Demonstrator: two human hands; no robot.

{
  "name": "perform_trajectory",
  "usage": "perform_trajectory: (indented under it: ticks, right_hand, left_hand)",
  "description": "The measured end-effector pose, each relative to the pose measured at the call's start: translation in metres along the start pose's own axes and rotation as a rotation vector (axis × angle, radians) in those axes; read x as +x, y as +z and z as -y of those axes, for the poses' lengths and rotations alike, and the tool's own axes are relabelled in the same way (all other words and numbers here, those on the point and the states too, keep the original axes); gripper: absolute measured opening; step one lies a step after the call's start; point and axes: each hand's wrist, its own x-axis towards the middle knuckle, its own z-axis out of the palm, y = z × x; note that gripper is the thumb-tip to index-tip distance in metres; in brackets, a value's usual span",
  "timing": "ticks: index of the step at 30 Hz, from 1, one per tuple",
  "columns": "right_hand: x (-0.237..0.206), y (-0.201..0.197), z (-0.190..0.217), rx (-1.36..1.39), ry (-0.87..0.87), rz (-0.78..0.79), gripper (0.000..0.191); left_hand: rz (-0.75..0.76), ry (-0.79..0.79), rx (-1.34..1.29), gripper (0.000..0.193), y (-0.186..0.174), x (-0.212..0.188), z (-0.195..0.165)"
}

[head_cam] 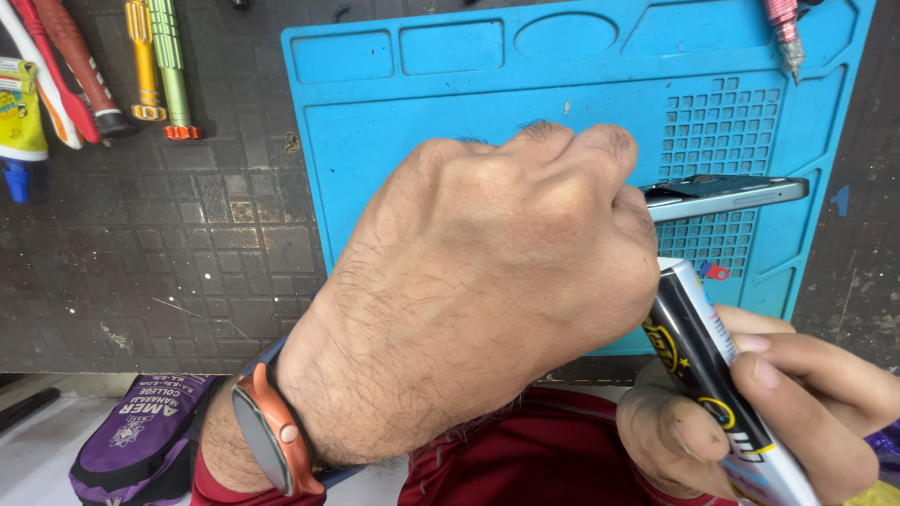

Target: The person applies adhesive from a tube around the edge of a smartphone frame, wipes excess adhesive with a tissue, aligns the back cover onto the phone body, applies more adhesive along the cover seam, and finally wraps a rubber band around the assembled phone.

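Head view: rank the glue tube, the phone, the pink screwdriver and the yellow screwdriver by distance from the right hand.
1. Glue tube: held in the right hand, lower right.
2. Phone: just above, on edge over the blue mat.
3. Pink screwdriver: top right.
4. Yellow screwdriver: far top left.

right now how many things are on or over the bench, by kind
Screwdrivers at upper left: 4
Pink tool at top right: 1
Glue tubes: 2
Phone held edge-on: 1
Blue mat: 1
Total: 9
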Motion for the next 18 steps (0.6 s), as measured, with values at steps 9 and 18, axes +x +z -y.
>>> perform_trajectory:
  ticks: [9, 18]
  right_hand:
    - [0.01, 0.005, 0.008, 0.094, 0.176, -0.007, 0.05]
    - [0.022, -0.004, 0.001, 0.06, 0.275, -0.006, 0.052]
  left_hand:
    - [-0.022, -0.01, -0.09, 0.013, -0.004, 0.003, -0.002]
    - [-0.01, -0.025, -0.251, 0.015, -0.01, 0.007, -0.004]
